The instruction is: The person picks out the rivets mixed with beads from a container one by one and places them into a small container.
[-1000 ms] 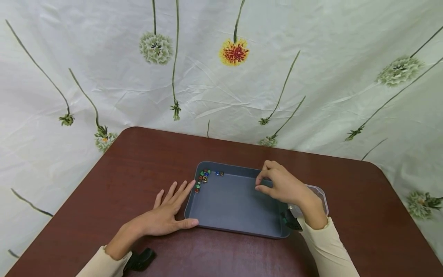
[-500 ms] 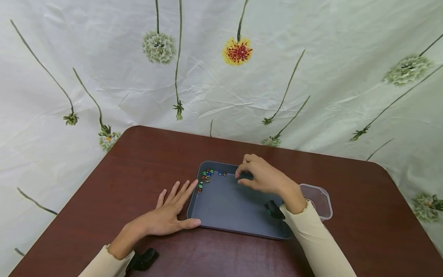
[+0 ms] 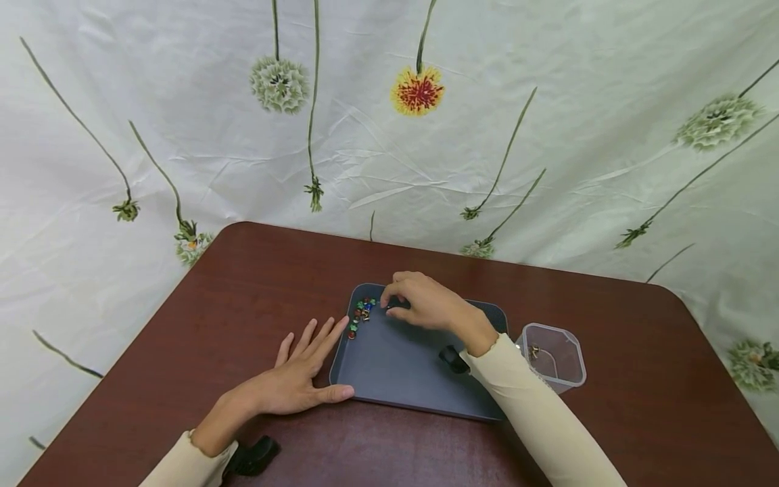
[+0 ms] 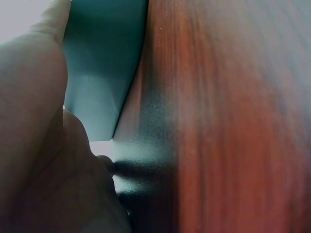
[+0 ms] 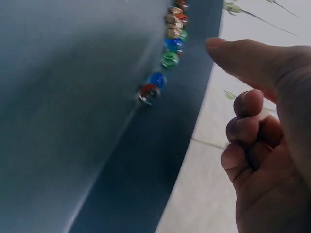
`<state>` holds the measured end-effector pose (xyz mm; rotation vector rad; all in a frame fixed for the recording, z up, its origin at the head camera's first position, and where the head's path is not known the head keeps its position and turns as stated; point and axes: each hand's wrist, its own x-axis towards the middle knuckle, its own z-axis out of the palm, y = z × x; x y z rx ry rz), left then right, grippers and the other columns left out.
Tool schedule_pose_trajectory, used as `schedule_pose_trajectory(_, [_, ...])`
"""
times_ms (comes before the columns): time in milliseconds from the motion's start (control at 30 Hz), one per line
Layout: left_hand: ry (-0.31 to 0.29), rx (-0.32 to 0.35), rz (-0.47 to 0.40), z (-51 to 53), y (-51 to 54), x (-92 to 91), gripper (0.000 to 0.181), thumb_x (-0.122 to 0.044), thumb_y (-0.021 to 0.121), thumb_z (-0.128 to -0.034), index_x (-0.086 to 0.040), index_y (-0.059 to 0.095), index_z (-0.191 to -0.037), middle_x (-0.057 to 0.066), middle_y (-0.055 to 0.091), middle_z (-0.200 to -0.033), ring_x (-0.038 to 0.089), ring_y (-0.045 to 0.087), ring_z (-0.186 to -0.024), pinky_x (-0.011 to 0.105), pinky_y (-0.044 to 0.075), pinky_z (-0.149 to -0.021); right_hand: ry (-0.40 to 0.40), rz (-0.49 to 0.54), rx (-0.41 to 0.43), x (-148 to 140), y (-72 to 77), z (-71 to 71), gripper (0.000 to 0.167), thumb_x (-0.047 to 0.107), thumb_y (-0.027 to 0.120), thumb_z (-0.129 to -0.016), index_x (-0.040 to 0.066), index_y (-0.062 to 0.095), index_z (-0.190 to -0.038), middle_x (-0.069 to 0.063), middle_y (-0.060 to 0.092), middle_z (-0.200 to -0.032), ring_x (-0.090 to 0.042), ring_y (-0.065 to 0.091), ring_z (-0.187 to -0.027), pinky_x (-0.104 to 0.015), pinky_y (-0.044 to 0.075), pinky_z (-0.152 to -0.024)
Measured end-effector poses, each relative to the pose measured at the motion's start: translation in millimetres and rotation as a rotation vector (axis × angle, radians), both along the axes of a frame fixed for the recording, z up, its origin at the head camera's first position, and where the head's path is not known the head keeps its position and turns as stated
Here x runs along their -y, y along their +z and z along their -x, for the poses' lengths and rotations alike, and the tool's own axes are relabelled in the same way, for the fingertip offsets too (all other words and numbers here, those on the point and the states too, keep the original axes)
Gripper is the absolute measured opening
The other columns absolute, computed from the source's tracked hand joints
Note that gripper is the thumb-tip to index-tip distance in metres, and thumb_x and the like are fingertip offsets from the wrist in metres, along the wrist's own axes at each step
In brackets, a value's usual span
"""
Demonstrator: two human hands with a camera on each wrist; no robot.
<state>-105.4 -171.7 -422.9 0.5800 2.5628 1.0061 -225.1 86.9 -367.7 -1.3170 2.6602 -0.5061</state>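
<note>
Several glass marbles [image 3: 366, 308] lie in the far left corner and along the left wall of a grey-blue tray [image 3: 408, 372]. My right hand [image 3: 429, 301] hovers over the tray near its far wall, with thumb and index finger apart. In the right wrist view, a blue marble [image 5: 157, 80] and a red-brown marble [image 5: 148, 94] sit together along the wall, just short of the fingertips; the other fingers are bent and hold nothing. Spread and straight, the fingers of my left hand [image 3: 289, 382] touch the tray's left side, the thumb at its near left corner.
A clear plastic box [image 3: 562, 368] stands right of the tray, with a few small marbles visible inside. Both stand on a dark red-brown table [image 3: 274, 270]. Behind hangs a white cloth [image 3: 365, 149] with printed flowers.
My right hand has moved left from above the tray's right part towards the marbles, uncovering the plastic box. The left hand stays in place at the tray.
</note>
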Motion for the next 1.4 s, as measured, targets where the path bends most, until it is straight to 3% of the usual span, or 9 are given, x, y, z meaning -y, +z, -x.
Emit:
schedule_pose_trajectory(333, [-0.004, 0.01, -0.007, -0.2, 0.4, 0.6, 0.098, -0.056, 0.064, -0.0934, -0.031, -0.001, -0.163, 0.015, -0.001, -0.169, 0.041, -0.015, -0.153, 0.068, -0.016, -0.112, 0.062, -0.034, 0.078, 26.2, -14.2, 8.2, 0.015, 0.015, 0.069, -0.096, 0.012, 0.074, -0.11, 0.002, 0.068, -0.093, -0.009, 0.049, -0.068, -0.023, 0.044, -0.066])
schedule_pose_trajectory(700, [-0.005, 0.014, -0.007, -0.1, -0.6, 2.0, 0.098, -0.057, 0.064, -0.0933, -0.033, -0.002, -0.162, 0.015, -0.002, -0.169, 0.04, -0.016, -0.153, 0.067, -0.016, -0.112, 0.057, -0.047, 0.096, 39.1, -23.1, 11.2, 0.015, 0.014, 0.068, -0.097, 0.011, 0.075, -0.111, 0.003, 0.058, -0.072, -0.005, 0.041, -0.055, -0.019, 0.039, -0.059])
schedule_pose_trajectory(900, [-0.013, 0.017, -0.006, 1.1, -1.7, 1.6, 0.098, -0.056, 0.063, -0.0937, -0.032, -0.003, -0.163, 0.015, -0.003, -0.169, 0.041, -0.017, -0.153, 0.068, -0.017, -0.112, 0.036, -0.086, 0.096, 39.2, -25.8, 11.0, 0.016, 0.016, 0.068, -0.097, 0.012, 0.074, -0.111, 0.003, 0.062, -0.079, -0.005, 0.042, -0.057, -0.02, 0.041, -0.062])
schedule_pose_trajectory(1133, [-0.01, 0.005, -0.001, 1.6, -2.0, 1.0, 0.099, -0.057, 0.064, -0.093, -0.031, -0.002, -0.163, 0.015, -0.002, -0.169, 0.041, -0.016, -0.153, 0.068, -0.016, -0.112, 0.07, -0.077, 0.112, 36.3, -28.1, 13.1, 0.016, 0.015, 0.068, -0.097, 0.012, 0.075, -0.111, 0.003, 0.062, -0.077, -0.005, 0.043, -0.057, -0.02, 0.041, -0.061])
schedule_pose_trajectory(1400, [-0.013, 0.011, 0.006, 1.4, -2.7, 1.3, 0.099, -0.058, 0.063, -0.093, -0.032, -0.003, -0.163, 0.015, -0.003, -0.169, 0.041, -0.016, -0.153, 0.068, -0.016, -0.112, 0.119, -0.116, 0.125, 35.9, -29.4, 13.3, 0.014, 0.014, 0.062, -0.1, 0.014, 0.071, -0.111, 0.002, 0.069, -0.097, -0.007, 0.049, -0.066, -0.021, 0.044, -0.065])
